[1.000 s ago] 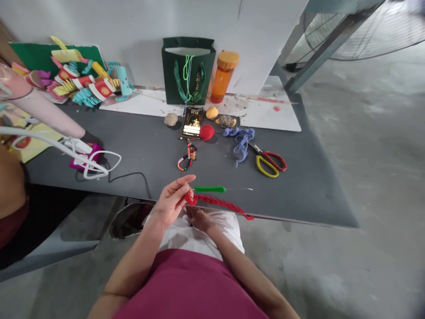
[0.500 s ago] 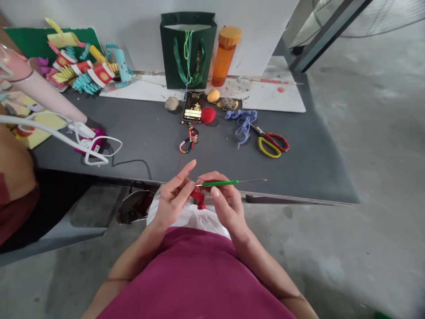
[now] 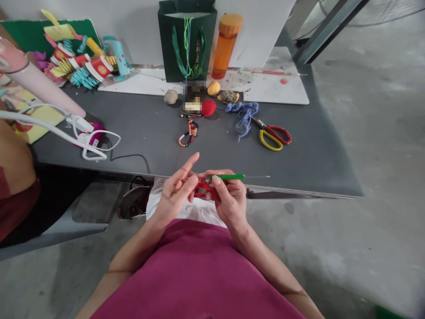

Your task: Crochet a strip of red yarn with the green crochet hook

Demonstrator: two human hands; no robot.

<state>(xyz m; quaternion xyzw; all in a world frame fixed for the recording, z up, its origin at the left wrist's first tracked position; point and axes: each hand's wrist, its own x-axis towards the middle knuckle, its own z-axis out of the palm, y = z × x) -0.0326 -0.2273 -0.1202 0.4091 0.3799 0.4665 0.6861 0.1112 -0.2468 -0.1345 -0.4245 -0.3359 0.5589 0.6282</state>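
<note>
My left hand (image 3: 174, 190) pinches a red crocheted chain (image 3: 206, 188) in front of the table edge, its index finger raised with red yarn (image 3: 179, 161) running over it. That yarn leads up to a red yarn ball (image 3: 208, 107) on the table. My right hand (image 3: 229, 195) grips a green-handled crochet hook (image 3: 227, 177), whose steel shaft points right. The hook's tip end stands clear of the work, while its other end is hidden among my fingers. Both hands are close together over my lap.
On the dark grey table (image 3: 299, 155) lie a beaded bracelet (image 3: 187, 135), blue yarn (image 3: 245, 116), and yellow-and-red scissors (image 3: 274, 138). Behind stand a green paper bag (image 3: 186, 44) and an orange bottle (image 3: 226, 46). Paper crafts (image 3: 84, 64) and a white cable (image 3: 49, 126) lie left, beside a person's arm (image 3: 13, 155).
My right hand has risen from below the chain to grip the hook beside my left hand. The long red chain is now bunched between my hands. The table view has shifted upward.
</note>
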